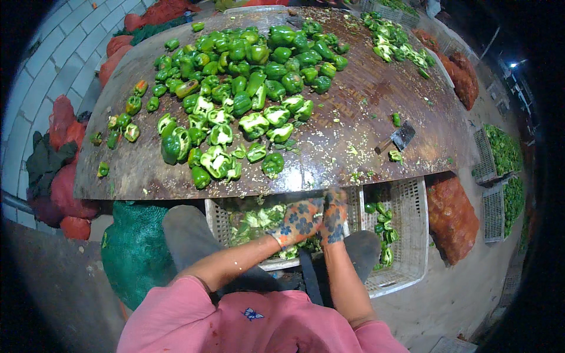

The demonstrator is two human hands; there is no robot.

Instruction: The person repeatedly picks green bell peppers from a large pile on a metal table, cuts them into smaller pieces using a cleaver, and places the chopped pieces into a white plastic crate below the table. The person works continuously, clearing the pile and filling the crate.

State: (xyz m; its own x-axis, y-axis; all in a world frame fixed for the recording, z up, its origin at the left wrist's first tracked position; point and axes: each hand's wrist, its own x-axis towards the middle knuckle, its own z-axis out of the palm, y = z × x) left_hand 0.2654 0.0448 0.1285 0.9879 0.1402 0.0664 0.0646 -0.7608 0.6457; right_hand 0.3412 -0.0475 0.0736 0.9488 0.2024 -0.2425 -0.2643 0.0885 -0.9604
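My left hand [302, 220], in an orange glove with a dark flower print, is above a white plastic crate [219, 223] between my knees. Beside it, close together, is my right hand [334, 216] in a matching glove, its fingers blurred. What either hand holds, if anything, is hidden. Cut green pepper pieces [265, 217] lie in the crate below. On the table [145, 181] are a large heap of whole green bell peppers [247, 53] and several opened halves [254, 125] with pale insides. A cleaver [402, 136] with a wooden handle rests to the right.
Right of my knee stands another white crate [415, 238] with pepper pieces. A green mesh sack [137, 256] stands at left, an orange mesh sack [452, 216] at right. More pepper pieces [393, 42] lie at the table's far right. Crates of greens [503, 150] stand farther right.
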